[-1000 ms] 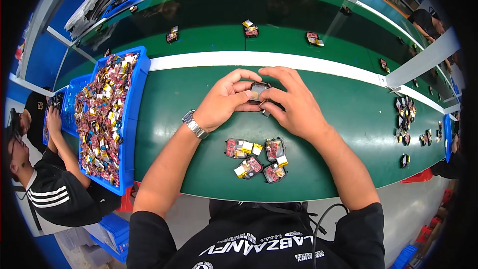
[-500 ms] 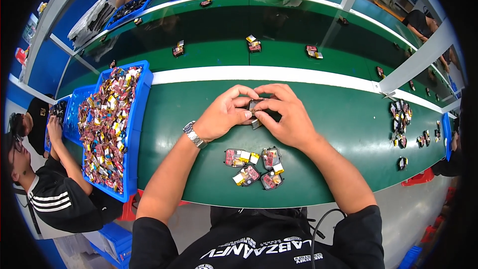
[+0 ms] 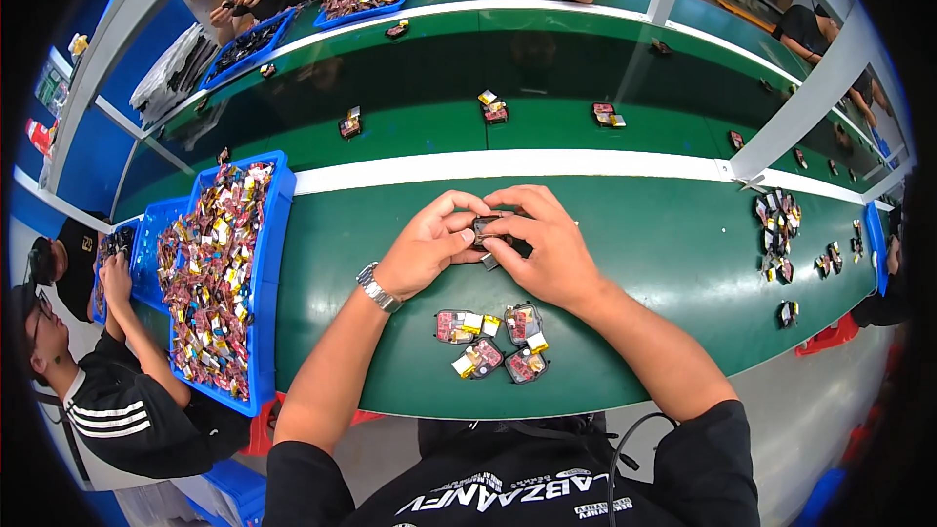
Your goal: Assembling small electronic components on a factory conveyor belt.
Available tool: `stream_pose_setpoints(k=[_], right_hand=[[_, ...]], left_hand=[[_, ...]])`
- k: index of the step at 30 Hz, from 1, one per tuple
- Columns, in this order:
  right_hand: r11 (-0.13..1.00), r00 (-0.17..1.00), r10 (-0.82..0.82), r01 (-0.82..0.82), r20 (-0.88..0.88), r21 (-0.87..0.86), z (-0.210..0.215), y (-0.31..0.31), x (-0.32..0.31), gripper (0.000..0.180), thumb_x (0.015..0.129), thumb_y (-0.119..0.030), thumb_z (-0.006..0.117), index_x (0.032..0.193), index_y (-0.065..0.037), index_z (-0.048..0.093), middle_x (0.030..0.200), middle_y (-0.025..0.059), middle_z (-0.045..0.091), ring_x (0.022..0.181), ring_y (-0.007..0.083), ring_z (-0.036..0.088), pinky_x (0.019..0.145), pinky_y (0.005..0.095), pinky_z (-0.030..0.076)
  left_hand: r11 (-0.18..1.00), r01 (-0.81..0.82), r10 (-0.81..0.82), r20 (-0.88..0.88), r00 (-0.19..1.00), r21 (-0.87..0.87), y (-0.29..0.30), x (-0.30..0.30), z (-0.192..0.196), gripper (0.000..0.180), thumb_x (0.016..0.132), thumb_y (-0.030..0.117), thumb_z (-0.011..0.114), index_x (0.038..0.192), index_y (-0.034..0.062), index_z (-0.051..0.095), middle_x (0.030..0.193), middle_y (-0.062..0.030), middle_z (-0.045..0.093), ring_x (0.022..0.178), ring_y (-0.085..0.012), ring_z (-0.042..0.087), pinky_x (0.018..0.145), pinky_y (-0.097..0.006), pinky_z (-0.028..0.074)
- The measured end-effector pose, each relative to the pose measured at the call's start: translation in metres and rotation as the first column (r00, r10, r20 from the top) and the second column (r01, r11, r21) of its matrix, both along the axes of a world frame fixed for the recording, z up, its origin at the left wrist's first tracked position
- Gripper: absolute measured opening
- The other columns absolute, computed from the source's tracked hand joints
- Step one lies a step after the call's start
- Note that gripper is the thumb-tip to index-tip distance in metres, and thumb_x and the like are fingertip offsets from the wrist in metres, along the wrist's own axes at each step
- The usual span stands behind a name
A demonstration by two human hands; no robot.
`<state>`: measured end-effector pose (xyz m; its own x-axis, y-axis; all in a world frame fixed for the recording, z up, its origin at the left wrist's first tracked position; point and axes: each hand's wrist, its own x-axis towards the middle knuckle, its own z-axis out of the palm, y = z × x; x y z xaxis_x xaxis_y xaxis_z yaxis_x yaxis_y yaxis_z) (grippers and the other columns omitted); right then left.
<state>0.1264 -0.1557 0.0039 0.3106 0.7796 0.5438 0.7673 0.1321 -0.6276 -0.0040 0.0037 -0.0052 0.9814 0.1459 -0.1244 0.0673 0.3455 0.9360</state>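
Observation:
My left hand (image 3: 429, 244) and my right hand (image 3: 547, 249) meet over the green table (image 3: 664, 263), both pinching one small dark part (image 3: 485, 227) between thumbs and fingertips. A metal watch (image 3: 378, 288) sits on my left wrist. Just below the hands, near the table's front edge, lies a cluster of several small red, yellow and silver parts (image 3: 491, 340).
A blue tray (image 3: 268, 263) heaped with similar small parts stands at my left. More parts lie at the right end (image 3: 778, 224) and on the far belt (image 3: 493, 107). A person in black sits at lower left (image 3: 107, 371); others work across the table.
The view has tilted down a little, so hands and parts sit slightly lower in frame. My fingers keep working the same small part; the cluster below has not moved.

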Motion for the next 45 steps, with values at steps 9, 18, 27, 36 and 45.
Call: stream_pose_setpoints(k=[9, 18, 27, 36, 45], right_hand=[[0.998, 0.999, -0.049, 0.049, -0.002, 0.038, -0.003, 0.004, -0.008, 0.016, 0.075, -0.002, 0.074, 0.09, -0.004, 0.072, 0.114, 0.0096, 0.063, 0.105, 0.0267, 0.059, 0.082, 0.0344, 0.054], [0.989, 0.996, -0.068, 0.06, 0.053, 0.137, 0.003, 0.004, -0.009, 0.016, 0.074, -0.001, 0.071, 0.091, -0.002, 0.07, 0.114, 0.011, 0.062, 0.107, 0.0293, 0.058, 0.086, 0.0379, 0.052], [0.989, 0.999, -0.035, 0.03, 0.031, 0.143, 0.003, 0.001, -0.008, 0.017, 0.074, 0.002, 0.07, 0.091, -0.002, 0.07, 0.115, 0.0117, 0.061, 0.112, 0.0294, 0.056, 0.084, 0.037, 0.053], [0.983, 0.992, -0.017, -0.006, 0.124, 0.185, 0.014, 0.001, -0.011, 0.018, 0.072, 0.001, 0.071, 0.09, -0.002, 0.07, 0.115, 0.012, 0.061, 0.116, 0.0313, 0.054, 0.086, 0.0374, 0.053], [0.977, 0.995, -0.018, -0.002, 0.094, 0.214, 0.009, -0.001, -0.008, 0.018, 0.07, 0.001, 0.072, 0.087, -0.003, 0.07, 0.112, 0.0093, 0.062, 0.11, 0.0288, 0.057, 0.089, 0.0385, 0.05]], left_hand=[[0.998, -0.021, 0.024, 0.06, 0.998, -0.055, 0.001, 0.0, -0.005, 0.026, 0.098, 0.005, 0.05, 0.124, 0.0075, 0.047, 0.124, -0.0098, 0.059, 0.113, -0.017, 0.059, 0.095, -0.034, 0.052], [0.988, -0.023, 0.044, 0.137, 0.99, -0.155, -0.001, 0.002, -0.009, 0.026, 0.097, 0.01, 0.059, 0.12, 0.0072, 0.048, 0.132, -0.0154, 0.056, 0.119, -0.023, 0.058, 0.1, -0.042, 0.05], [0.985, -0.006, 0.032, 0.148, 0.988, -0.172, -0.004, 0.0, -0.008, 0.026, 0.096, 0.009, 0.059, 0.12, 0.0074, 0.048, 0.131, -0.0154, 0.055, 0.119, -0.0237, 0.058, 0.101, -0.044, 0.05], [0.98, -0.011, 0.055, 0.216, 0.975, -0.198, -0.001, 0.0, -0.015, 0.023, 0.097, 0.008, 0.057, 0.119, 0.0069, 0.049, 0.134, -0.0159, 0.053, 0.12, -0.0236, 0.057, 0.1, -0.041, 0.051], [0.982, 0.049, -0.003, 0.237, 0.971, -0.185, 0.002, 0.0, -0.016, 0.022, 0.097, 0.007, 0.057, 0.118, 0.0091, 0.051, 0.134, -0.0159, 0.054, 0.12, -0.0207, 0.058, 0.097, -0.036, 0.052]])
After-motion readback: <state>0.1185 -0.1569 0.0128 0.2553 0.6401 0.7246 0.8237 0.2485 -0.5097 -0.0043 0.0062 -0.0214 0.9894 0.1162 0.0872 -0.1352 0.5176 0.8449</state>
